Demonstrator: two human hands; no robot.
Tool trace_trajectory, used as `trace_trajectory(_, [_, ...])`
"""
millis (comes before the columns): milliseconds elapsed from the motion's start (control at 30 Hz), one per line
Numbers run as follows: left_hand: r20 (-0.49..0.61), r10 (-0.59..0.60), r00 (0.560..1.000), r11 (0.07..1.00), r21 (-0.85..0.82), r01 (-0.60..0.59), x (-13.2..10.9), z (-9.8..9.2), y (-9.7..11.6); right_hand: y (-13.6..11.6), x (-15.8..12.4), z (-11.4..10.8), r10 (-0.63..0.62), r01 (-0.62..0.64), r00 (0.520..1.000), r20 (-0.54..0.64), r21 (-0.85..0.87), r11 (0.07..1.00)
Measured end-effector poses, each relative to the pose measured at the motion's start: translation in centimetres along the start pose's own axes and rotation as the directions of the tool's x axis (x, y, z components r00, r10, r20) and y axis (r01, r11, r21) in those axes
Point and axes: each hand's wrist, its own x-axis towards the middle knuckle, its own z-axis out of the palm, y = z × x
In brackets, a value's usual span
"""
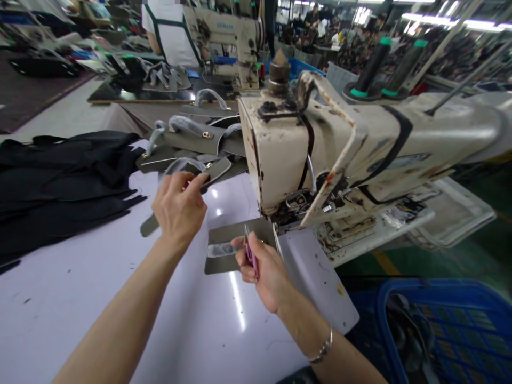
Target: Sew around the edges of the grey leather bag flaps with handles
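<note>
My left hand (pixel 180 205) is closed on an olive-grey bag panel (pixel 218 169), with fingers pinched near its upper edge. One rounded end shows below the wrist, and a plastic-wrapped handle loops up behind the knuckles. In my right hand (pixel 266 272) are small thread snips (pixel 252 258) with pink grips, their blades pointing up and away. Beneath the snips, a second olive-grey panel (pixel 220 265) lies flat on the white tabletop, its plastic-wrapped strip partly covered by my fingers. That panel's right end sits by the sewing machine's (pixel 280 154) needle area.
Several more panels with wrapped handles (pixel 188 136) are heaped behind my left hand. Black fabric pieces (pixel 60 186) cover the table's left side. A blue basket (pixel 448 290) stands low at right. Beyond are another sewing machine (pixel 236 40) and a person (pixel 172 37).
</note>
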Motion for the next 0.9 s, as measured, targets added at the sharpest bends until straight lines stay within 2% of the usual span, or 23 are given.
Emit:
trace_trajectory(67, [0.013, 0.002, 1.000, 0.998, -0.068, -0.001, -0.7, -0.8, 1.6, -0.3, -1.6, -1.4, -0.218, 0.169, 0.967, -0.134, -0.305, 0.937])
trace_trajectory(100, [0.005, 0.020, 1.000, 0.989, -0.148, -0.019, -1.9, -1.4, 2.8, -0.6, -2.1, -2.2, -0.350, 0.231, 0.918, -0.185, -0.468, 0.853])
trace_trajectory(133, [-0.031, 0.054, 0.998, 0.966, -0.253, -0.060, -3.5, -2.2, 4.2, -1.0, -2.5, -3.1, -0.483, 0.266, 0.849, -0.214, -0.617, 0.741])
trace_trajectory(167, [-0.020, 0.093, 0.996, 0.932, -0.350, -0.094, -5.5, -3.0, 5.7, -1.5, -2.7, -4.0, -0.586, 0.267, 0.781, -0.214, -0.734, 0.624])
trace_trajectory(200, [-0.001, 0.156, 0.988, 0.886, -0.443, -0.140, -7.6, -3.9, 7.2, -2.0, -2.7, -4.7, -0.659, 0.251, 0.726, -0.196, -0.817, 0.519])
trace_trajectory(233, [0.021, 0.234, 0.972, 0.827, -0.529, -0.188, -9.7, -4.7, 8.5, -2.4, -2.5, -5.3, -0.702, 0.232, 0.693, -0.163, -0.872, 0.431])
trace_trajectory(267, [0.056, 0.313, 0.948, 0.765, -0.606, -0.217, -11.5, -5.4, 9.7, -2.7, -2.2, -5.8, -0.721, 0.219, 0.683, -0.121, -0.907, 0.360])
trace_trajectory(333, [0.089, 0.385, 0.919, 0.699, -0.678, -0.227, -13.7, -6.1, 11.0, -3.0, -1.5, -6.1, -0.707, 0.207, 0.706, -0.045, -0.941, 0.267])
trace_trajectory(367, [0.094, 0.366, 0.926, 0.708, -0.674, -0.212, -13.9, -6.0, 11.2, -3.0, -1.2, -6.0, -0.690, 0.197, 0.723, -0.024, -0.951, 0.239])
trace_trajectory(433, [0.126, 0.248, 0.961, 0.784, -0.609, -0.122, -12.5, -5.0, 10.5, -2.8, -0.6, -5.6, -0.661, 0.161, 0.750, -0.019, -0.964, 0.211])
trace_trajectory(500, [0.247, 0.131, 0.960, 0.852, -0.524, 0.019, -9.6, -3.0, 9.0, -2.6, -0.2, -5.2, -0.650, 0.131, 0.759, -0.041, -0.968, 0.214])
trace_trajectory(533, [0.303, 0.127, 0.944, 0.854, -0.518, 0.052, -8.0, -1.9, 8.2, -2.5, -0.1, -5.0, -0.645, 0.130, 0.762, -0.050, -0.965, 0.228])
trace_trajectory(567, [0.383, 0.154, 0.911, 0.841, -0.535, 0.083, -6.4, -0.8, 7.5, -2.5, 0.0, -5.0, -0.640, 0.143, 0.767, -0.052, -0.958, 0.249])
trace_trajectory(600, [0.461, 0.175, 0.870, 0.828, -0.548, 0.123, -5.0, 0.2, 6.8, -2.4, 0.2, -4.9, -0.634, 0.164, 0.771, -0.052, -0.947, 0.278])
trace_trajectory(700, [0.684, 0.270, 0.678, 0.769, -0.576, 0.275, -2.0, 2.4, 5.6, -2.1, 0.7, -5.1, -0.607, 0.228, 0.792, -0.062, -0.893, 0.389])
trace_trajectory(767, [0.753, 0.331, 0.569, 0.740, -0.581, 0.338, -0.5, 2.8, 5.3, -1.7, 1.2, -5.3, -0.571, 0.243, 0.811, -0.125, -0.816, 0.524])
trace_trajectory(800, [0.765, 0.359, 0.535, 0.737, -0.584, 0.341, 0.2, 2.6, 5.3, -1.4, 1.4, -5.4, -0.531, 0.237, 0.830, -0.171, -0.753, 0.613])
trace_trajectory(867, [0.761, 0.423, 0.492, 0.749, -0.599, 0.283, 1.5, 1.8, 5.6, -1.1, 1.6, -5.5, -0.431, 0.203, 0.869, -0.244, -0.619, 0.759])
trace_trajectory(900, [0.748, 0.450, 0.487, 0.762, -0.606, 0.226, 2.0, 1.1, 6.0, -1.1, 1.5, -5.5, -0.400, 0.186, 0.880, -0.255, -0.590, 0.785])
